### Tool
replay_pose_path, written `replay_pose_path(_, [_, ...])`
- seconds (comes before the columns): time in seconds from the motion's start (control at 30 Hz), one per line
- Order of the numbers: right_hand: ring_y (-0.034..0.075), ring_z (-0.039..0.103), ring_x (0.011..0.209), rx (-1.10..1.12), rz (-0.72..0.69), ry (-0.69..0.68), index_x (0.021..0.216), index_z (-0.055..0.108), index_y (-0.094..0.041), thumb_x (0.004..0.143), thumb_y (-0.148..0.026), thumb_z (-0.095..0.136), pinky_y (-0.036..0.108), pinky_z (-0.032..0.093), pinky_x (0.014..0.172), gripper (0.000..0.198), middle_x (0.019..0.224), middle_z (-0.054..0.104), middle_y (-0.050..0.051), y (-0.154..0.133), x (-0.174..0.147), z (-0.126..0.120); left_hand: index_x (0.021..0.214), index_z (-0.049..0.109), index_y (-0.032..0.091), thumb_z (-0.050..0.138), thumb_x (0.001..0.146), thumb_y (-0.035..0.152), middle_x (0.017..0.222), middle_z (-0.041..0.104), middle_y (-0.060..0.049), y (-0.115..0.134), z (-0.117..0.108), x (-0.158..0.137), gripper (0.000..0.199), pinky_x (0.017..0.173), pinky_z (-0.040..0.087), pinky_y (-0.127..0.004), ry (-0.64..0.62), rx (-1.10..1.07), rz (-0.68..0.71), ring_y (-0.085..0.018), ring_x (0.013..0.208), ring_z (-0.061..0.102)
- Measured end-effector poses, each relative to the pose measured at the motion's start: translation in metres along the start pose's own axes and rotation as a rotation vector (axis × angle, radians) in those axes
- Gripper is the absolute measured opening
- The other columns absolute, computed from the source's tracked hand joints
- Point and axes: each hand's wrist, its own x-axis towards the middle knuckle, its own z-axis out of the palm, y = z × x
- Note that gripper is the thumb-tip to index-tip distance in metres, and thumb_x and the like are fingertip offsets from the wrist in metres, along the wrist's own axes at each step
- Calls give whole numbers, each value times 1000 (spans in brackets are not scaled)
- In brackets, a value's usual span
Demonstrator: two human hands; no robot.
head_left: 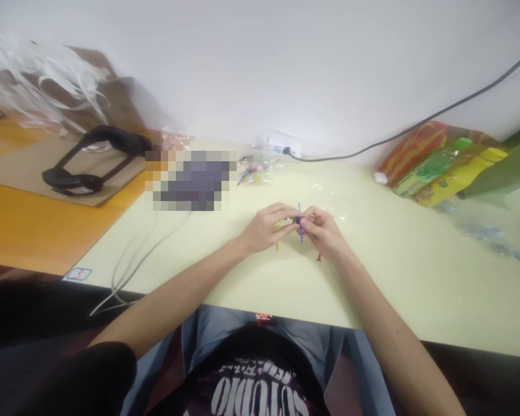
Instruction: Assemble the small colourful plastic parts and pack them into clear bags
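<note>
My left hand (268, 227) and my right hand (323, 230) meet over the pale table (260, 277). Between their fingertips is a small blue plastic piece with a thin stick (302, 236) standing out above and below the fingers. Both hands are closed in a pinch on it; its middle is partly hidden by the fingers. A thin yellow stick (278, 245) shows under my left hand, and a small red stick (319, 257) pokes out below my right hand. I cannot tell whether these two touch the hands or join the blue piece.
Behind the hands lies a clear bag of small coloured parts (255, 169). A blurred-out dark object (195, 182) and white cables (132, 268) are to the left, near a black headset-like frame (80, 182). Snack packages (453, 173) stand at right; a black cord (355, 155) crosses the back.
</note>
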Motion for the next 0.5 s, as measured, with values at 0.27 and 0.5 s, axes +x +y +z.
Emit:
replay_pose_path(0.27, [13, 55, 59, -19, 5, 6, 77, 62, -22, 76, -52, 87, 28, 45, 61, 39, 65, 63, -2, -1, 0, 2, 115, 70, 17, 63, 98, 25, 103, 74, -11, 0, 0, 0, 20, 91, 57, -38, 12, 17, 13, -21, 99, 68])
replay_pose_path(0.5, [15, 56, 59, -49, 4, -1, 78, 63, -22, 80, -57, 82, 31, 47, 62, 39, 65, 63, -1, -4, -1, 4, 114, 70, 18, 63, 98, 26, 101, 74, -10, 2, -1, 0, 20, 90, 57, -38, 22, 5, -4, -21, 98, 68])
